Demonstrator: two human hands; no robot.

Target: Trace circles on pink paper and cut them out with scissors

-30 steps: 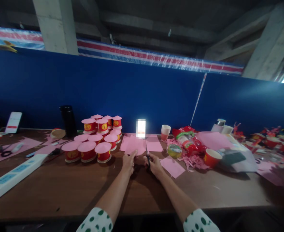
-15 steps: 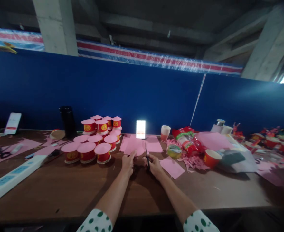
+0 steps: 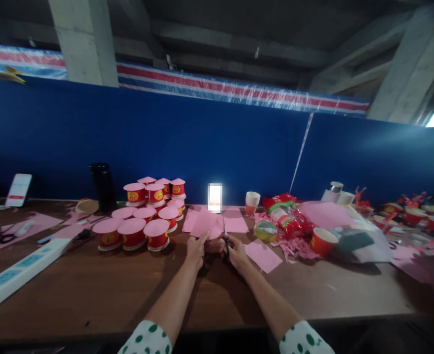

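Near the middle of the table, my left hand (image 3: 196,250) pinches the lower edge of a pink paper piece (image 3: 205,225) with a rounded outline. My right hand (image 3: 236,251) is closed around the handles of dark scissors (image 3: 226,242), whose blades point away from me beside the paper's right edge. Behind lie more pink paper sheets (image 3: 236,220) on the table. To the left of my hands, several red paper cups (image 3: 158,241) stand upside down with round pink paper discs on top, some stacked at the back.
A bright phone (image 3: 214,197) stands behind the paper. On the right are a pink square sheet (image 3: 264,255), a tape roll (image 3: 265,231), pink scraps (image 3: 298,250), a red package (image 3: 281,209) and a red cup (image 3: 324,242). Leftward stand a black bottle (image 3: 103,187) and a white power strip (image 3: 25,270).
The scissors and the paper's right edge have shifted very slightly. Both hands stay in nearly the same place, and the other things have not moved.
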